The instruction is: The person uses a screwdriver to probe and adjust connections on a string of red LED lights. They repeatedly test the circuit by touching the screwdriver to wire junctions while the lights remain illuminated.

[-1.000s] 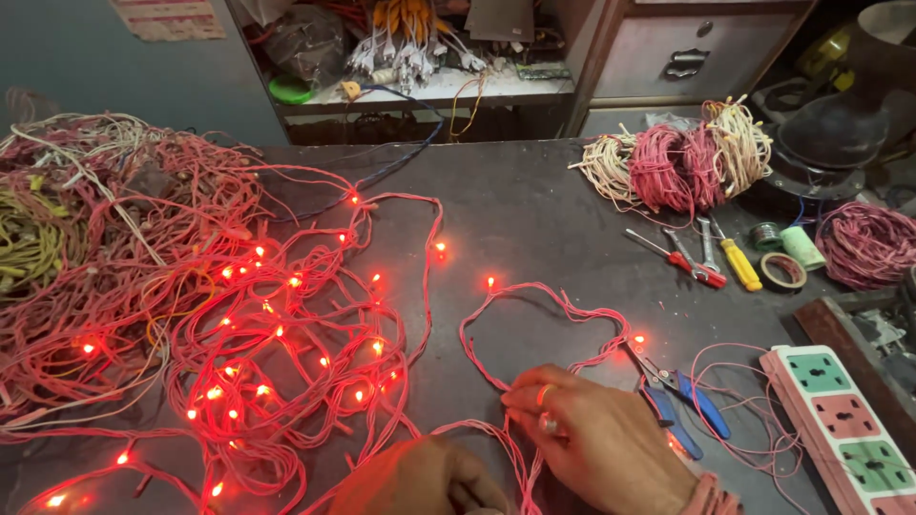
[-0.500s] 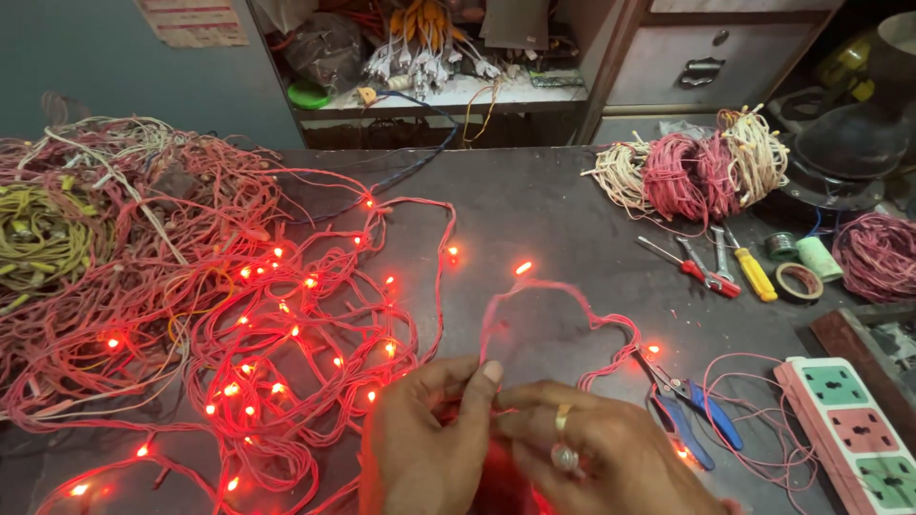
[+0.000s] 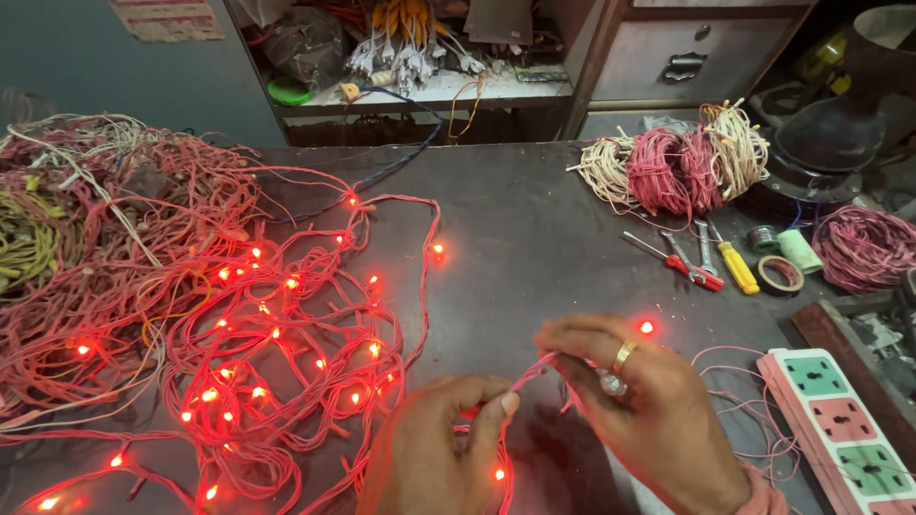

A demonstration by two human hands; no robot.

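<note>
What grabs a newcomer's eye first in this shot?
The lit red string lights, sprawled in a glowing tangle over the left of the dark table. Next, the left hand and right hand at the bottom centre, pinching one strand between them. Then the pastel power strip at the lower right and the wire bundles at the upper right.

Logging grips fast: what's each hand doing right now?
Left hand: closed, pinching the light string.
Right hand: closed on the same string.

The power strip (image 3: 840, 420) and both wrists run past the frame's edge.
</note>
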